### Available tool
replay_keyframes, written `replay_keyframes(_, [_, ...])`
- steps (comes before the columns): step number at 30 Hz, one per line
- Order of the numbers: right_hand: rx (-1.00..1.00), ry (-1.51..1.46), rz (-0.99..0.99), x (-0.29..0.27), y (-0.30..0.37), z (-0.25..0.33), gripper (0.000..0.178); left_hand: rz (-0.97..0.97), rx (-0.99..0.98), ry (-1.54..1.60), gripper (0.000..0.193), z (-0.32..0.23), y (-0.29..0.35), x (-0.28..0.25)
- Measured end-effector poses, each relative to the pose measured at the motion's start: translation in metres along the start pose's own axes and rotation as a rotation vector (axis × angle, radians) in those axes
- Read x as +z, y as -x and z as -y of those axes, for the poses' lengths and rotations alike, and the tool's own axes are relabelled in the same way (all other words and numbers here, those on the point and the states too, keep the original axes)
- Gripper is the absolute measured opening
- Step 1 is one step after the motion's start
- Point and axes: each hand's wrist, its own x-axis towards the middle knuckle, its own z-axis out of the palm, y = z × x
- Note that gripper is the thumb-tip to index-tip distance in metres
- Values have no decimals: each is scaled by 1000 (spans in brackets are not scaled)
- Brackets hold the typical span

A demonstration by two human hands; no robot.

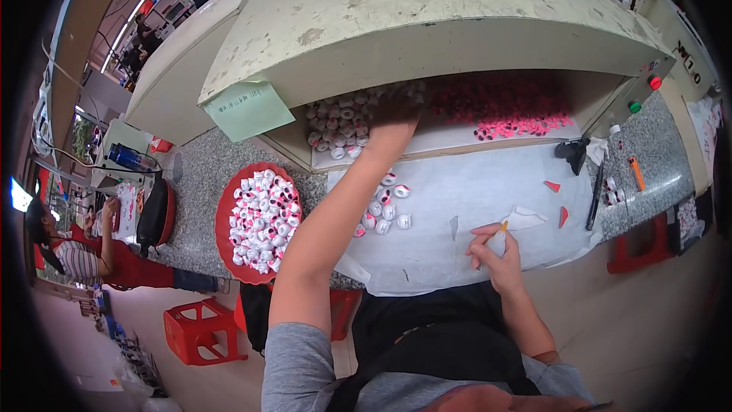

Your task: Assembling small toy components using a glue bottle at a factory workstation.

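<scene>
My left arm stretches into the open-fronted cabinet, where my left hand [395, 111] is among white ring-like pieces [335, 123]. Shade hides its fingers. Over the white sheet [435, 267], my right hand [494, 253] is closed around a small white tool [497, 243] with a yellowish tip; its exact kind is unclear. A group of white pieces with pink and dark marks [386, 212] lies on the sheet beneath my left forearm. Small pink pieces with dark spots [511, 126] cover the right part of the cabinet floor.
The pale cabinet [427, 49] arches over the work. A red bowl [223, 217] heaped with white pieces stands at left. Red scraps [563, 217], a black pen-like stick [595, 206] and an orange tool [637, 174] lie at right. Another person [84, 252] works at far left.
</scene>
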Motion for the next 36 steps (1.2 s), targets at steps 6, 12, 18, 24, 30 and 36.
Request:
replay_keyframes(6, [14, -49, 16, -4, 1, 5, 29, 267, -420, 694, 13, -13, 0, -52])
replay_keyframes(12, [-46, -126, 154, -10, 2, 7, 28, 22, -886, 1783, 21, -64, 73, -124])
replay_keyframes(18, [-100, 125, 120, 4, -5, 21, 29, -48, -1167, 2214, 28, -99, 112, -130])
replay_keyframes(24, [-65, 75, -76, 14, 4, 25, 27, -141, -1364, 2390, 24, -114, 118, -134])
replay_keyframes(30, [-304, -99, -206, 26, 1, 34, 33, -358, -1196, 2406, 25, -126, 128, -127])
replay_keyframes(36, [-542, 157, -177, 32, 9, 28, 37, -295, -1146, 2256, 27, -130, 124, -135])
